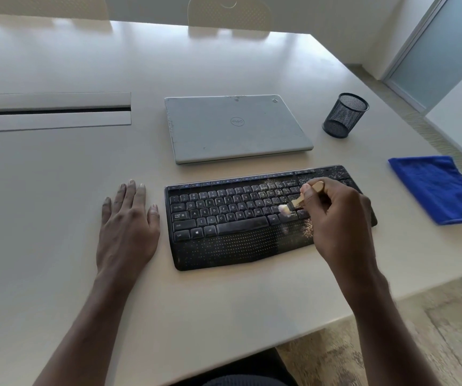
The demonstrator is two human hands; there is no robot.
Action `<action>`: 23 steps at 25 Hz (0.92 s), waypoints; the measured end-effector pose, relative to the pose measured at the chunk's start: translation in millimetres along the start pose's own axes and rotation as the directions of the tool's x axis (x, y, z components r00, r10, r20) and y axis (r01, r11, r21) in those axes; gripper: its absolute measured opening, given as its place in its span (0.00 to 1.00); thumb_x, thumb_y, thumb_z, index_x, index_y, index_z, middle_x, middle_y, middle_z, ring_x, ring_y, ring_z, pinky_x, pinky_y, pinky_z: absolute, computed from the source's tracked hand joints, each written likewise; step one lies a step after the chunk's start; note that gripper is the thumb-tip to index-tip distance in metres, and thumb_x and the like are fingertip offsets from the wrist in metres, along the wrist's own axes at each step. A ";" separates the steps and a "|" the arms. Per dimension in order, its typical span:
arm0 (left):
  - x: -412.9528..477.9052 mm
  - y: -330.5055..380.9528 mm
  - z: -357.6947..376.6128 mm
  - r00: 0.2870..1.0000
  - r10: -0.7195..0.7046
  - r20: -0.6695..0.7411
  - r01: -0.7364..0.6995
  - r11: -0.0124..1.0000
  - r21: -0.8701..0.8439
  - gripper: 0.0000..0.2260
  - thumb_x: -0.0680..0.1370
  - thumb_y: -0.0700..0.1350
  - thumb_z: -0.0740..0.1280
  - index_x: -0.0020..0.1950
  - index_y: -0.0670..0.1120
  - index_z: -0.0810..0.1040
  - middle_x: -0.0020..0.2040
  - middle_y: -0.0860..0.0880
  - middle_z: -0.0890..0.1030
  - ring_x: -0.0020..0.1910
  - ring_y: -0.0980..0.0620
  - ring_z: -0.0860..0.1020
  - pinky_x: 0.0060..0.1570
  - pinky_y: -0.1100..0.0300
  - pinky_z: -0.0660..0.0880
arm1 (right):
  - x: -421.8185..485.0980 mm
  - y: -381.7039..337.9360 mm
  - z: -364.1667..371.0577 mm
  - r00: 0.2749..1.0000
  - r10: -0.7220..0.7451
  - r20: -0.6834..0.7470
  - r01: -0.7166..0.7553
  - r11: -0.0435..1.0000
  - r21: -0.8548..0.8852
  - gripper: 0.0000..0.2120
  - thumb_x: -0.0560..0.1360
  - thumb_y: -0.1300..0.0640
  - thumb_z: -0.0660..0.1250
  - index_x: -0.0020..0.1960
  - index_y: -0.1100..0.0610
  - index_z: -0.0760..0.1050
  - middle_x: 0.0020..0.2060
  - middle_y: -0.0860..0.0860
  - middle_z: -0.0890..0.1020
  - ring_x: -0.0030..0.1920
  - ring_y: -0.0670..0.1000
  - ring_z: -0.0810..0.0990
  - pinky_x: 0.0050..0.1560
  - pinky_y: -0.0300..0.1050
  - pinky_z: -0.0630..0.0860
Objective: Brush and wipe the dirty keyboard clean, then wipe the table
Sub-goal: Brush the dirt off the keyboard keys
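Head view: your right hand [335, 215] pinches wooden-handled brush [298, 201], bristles on right-centre keys of black keyboard [224, 218]. Keyboard on white table [57, 176], crumb-like debris over right half, possibly dust. Your left hand [127, 218] flat on table, fingers straight, just beside keyboard. Blue cloth [438, 188] right of keyboard; closed Dell laptop [238, 126] behind it.

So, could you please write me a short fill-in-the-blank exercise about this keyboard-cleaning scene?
The right hand holds a small ____ over the keyboard.
The left hand rests flat on the ____, beside the keyboard.
The colour of the folded cloth is ____.
The lid of the laptop is ____.
Missing words: brush, table, blue, closed.
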State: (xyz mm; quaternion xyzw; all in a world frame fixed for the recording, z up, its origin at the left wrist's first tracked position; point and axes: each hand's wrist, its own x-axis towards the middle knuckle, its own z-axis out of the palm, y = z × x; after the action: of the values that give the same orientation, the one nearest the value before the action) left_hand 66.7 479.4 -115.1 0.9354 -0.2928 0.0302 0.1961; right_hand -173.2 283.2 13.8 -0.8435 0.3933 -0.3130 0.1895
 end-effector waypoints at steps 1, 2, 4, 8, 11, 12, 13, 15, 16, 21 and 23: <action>0.1 0.0 -0.2 1.000 0.001 0.002 -0.001 1.000 0.001 0.25 0.86 0.49 0.58 0.82 0.41 0.64 0.83 0.41 0.62 0.84 0.46 0.57 0.83 0.46 0.50 | 0.2 -1.1 2.1 1.000 -0.010 0.012 0.010 1.000 0.014 0.11 0.83 0.55 0.66 0.45 0.57 0.82 0.34 0.47 0.82 0.34 0.38 0.77 0.37 0.24 0.67; 0.1 0.0 -0.4 1.000 0.002 0.004 -0.002 1.000 0.002 0.25 0.86 0.49 0.58 0.82 0.41 0.64 0.83 0.41 0.62 0.84 0.46 0.57 0.83 0.46 0.50 | -0.1 -0.8 4.0 0.999 -0.014 0.043 0.013 1.000 0.019 0.11 0.83 0.55 0.66 0.46 0.58 0.83 0.34 0.47 0.81 0.34 0.38 0.77 0.36 0.24 0.67; -0.1 0.1 -0.6 1.000 0.001 0.005 -0.001 1.000 -0.001 0.25 0.86 0.49 0.58 0.82 0.41 0.64 0.83 0.41 0.62 0.84 0.46 0.57 0.83 0.46 0.50 | -1.8 2.3 3.5 0.991 0.005 0.136 -0.004 1.000 -0.010 0.11 0.83 0.55 0.67 0.45 0.58 0.83 0.32 0.47 0.81 0.33 0.40 0.76 0.34 0.27 0.69; -0.4 -0.3 -0.3 1.000 -0.004 0.007 0.004 1.000 -0.004 0.25 0.86 0.49 0.58 0.82 0.41 0.64 0.83 0.42 0.62 0.84 0.46 0.57 0.83 0.46 0.49 | -1.2 3.0 -6.1 0.994 0.011 0.112 -0.004 0.998 -0.062 0.12 0.83 0.55 0.67 0.42 0.58 0.81 0.30 0.45 0.79 0.32 0.40 0.77 0.35 0.26 0.68; -0.2 0.1 -0.7 1.000 -0.008 0.008 0.008 1.000 -0.002 0.25 0.86 0.49 0.58 0.83 0.41 0.63 0.84 0.42 0.61 0.84 0.47 0.56 0.83 0.47 0.49 | -1.5 0.6 -3.0 0.995 -0.019 0.103 0.020 1.000 -0.009 0.11 0.83 0.56 0.68 0.43 0.57 0.81 0.31 0.44 0.78 0.34 0.39 0.78 0.35 0.26 0.68; -0.3 0.5 -0.8 1.000 -0.008 0.008 0.008 1.000 -0.003 0.25 0.86 0.49 0.58 0.83 0.41 0.63 0.84 0.42 0.61 0.84 0.47 0.56 0.83 0.47 0.49 | -2.4 1.8 -2.1 0.991 -0.011 0.135 0.013 1.000 -0.016 0.11 0.83 0.56 0.67 0.44 0.57 0.82 0.31 0.44 0.79 0.33 0.40 0.78 0.35 0.27 0.69; -0.5 0.9 -0.8 1.000 -0.008 0.008 0.008 1.000 -0.004 0.25 0.86 0.49 0.58 0.83 0.41 0.63 0.84 0.42 0.61 0.84 0.47 0.56 0.83 0.47 0.49 | -3.1 3.1 -2.7 0.985 0.009 0.174 -0.003 0.999 -0.032 0.11 0.83 0.55 0.67 0.44 0.57 0.82 0.32 0.45 0.80 0.33 0.41 0.78 0.35 0.28 0.69; -0.4 1.3 -0.7 1.000 -0.012 0.007 0.012 1.000 -0.004 0.25 0.86 0.49 0.58 0.83 0.41 0.63 0.84 0.42 0.61 0.84 0.47 0.56 0.83 0.47 0.49 | -3.4 2.2 -7.2 0.976 0.028 0.214 -0.017 0.999 -0.049 0.11 0.83 0.54 0.67 0.43 0.55 0.82 0.31 0.44 0.80 0.33 0.41 0.78 0.34 0.28 0.69; -0.3 1.4 -0.8 1.000 -0.014 0.007 0.014 1.000 -0.003 0.25 0.86 0.49 0.57 0.83 0.42 0.63 0.84 0.42 0.61 0.84 0.47 0.56 0.83 0.47 0.49 | -3.0 0.1 -8.6 0.979 0.016 0.202 -0.011 1.000 -0.025 0.12 0.83 0.54 0.67 0.43 0.55 0.82 0.30 0.43 0.80 0.33 0.40 0.78 0.34 0.28 0.69; -0.7 0.6 -2.2 1.000 -0.009 0.010 0.009 1.000 0.001 0.26 0.86 0.49 0.57 0.83 0.41 0.62 0.84 0.42 0.61 0.84 0.47 0.55 0.83 0.47 0.49 | -2.8 -13.5 5.0 0.986 -0.057 0.159 0.045 0.996 0.083 0.09 0.83 0.55 0.68 0.46 0.56 0.84 0.33 0.43 0.82 0.35 0.38 0.79 0.36 0.26 0.69; -0.9 0.6 -2.3 1.000 -0.006 0.010 0.006 1.000 -0.001 0.26 0.86 0.49 0.57 0.83 0.41 0.62 0.84 0.42 0.61 0.84 0.47 0.55 0.83 0.47 0.49 | -4.5 -10.7 3.8 0.969 -0.039 0.242 0.032 0.999 0.033 0.10 0.83 0.55 0.67 0.46 0.57 0.83 0.31 0.43 0.79 0.33 0.37 0.77 0.34 0.27 0.69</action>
State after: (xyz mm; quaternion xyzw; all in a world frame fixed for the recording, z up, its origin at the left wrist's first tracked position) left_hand 65.8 480.4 -112.9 0.9363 -0.2910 0.0246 0.1950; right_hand -167.0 293.6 15.3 -0.8795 0.3476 -0.2163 0.2428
